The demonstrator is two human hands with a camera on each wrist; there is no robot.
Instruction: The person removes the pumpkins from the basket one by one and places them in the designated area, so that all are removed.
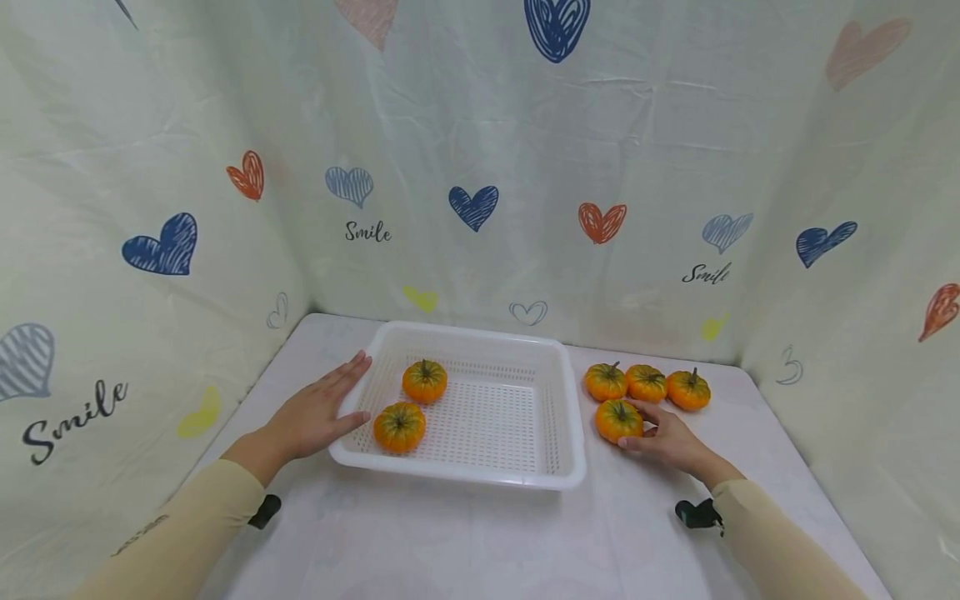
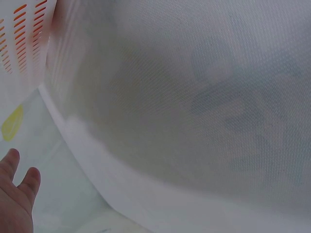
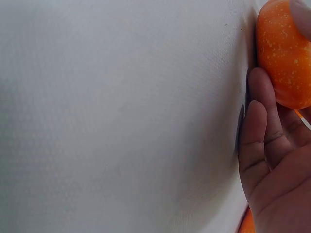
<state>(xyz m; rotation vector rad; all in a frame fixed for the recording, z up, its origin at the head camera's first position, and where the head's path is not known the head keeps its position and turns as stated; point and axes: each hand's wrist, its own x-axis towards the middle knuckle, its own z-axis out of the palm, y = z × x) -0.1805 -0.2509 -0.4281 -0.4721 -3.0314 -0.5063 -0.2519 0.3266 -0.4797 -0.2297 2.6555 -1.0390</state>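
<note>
A white perforated plastic basket (image 1: 480, 481) lies on the table, with two small orange pumpkins inside it, a rear pumpkin (image 1: 424, 381) and a front pumpkin (image 1: 399, 427). My left hand (image 1: 313, 414) rests at the basket's left rim, fingers straight and thumb spread. To the right of the basket, my right hand (image 1: 672, 439) holds another small pumpkin (image 1: 618, 421) between thumb and fingers, low at the table. In the right wrist view, the fingers (image 3: 255, 126) reach under the speckled orange side of that pumpkin (image 3: 284, 56).
Three more pumpkins stand in a row behind the held one: a left one (image 1: 605, 382), a middle one (image 1: 646, 383) and a right one (image 1: 688, 389). A pale cloth covers the table (image 1: 465, 542). Curtains (image 1: 480, 275) printed with hearts enclose the back and sides.
</note>
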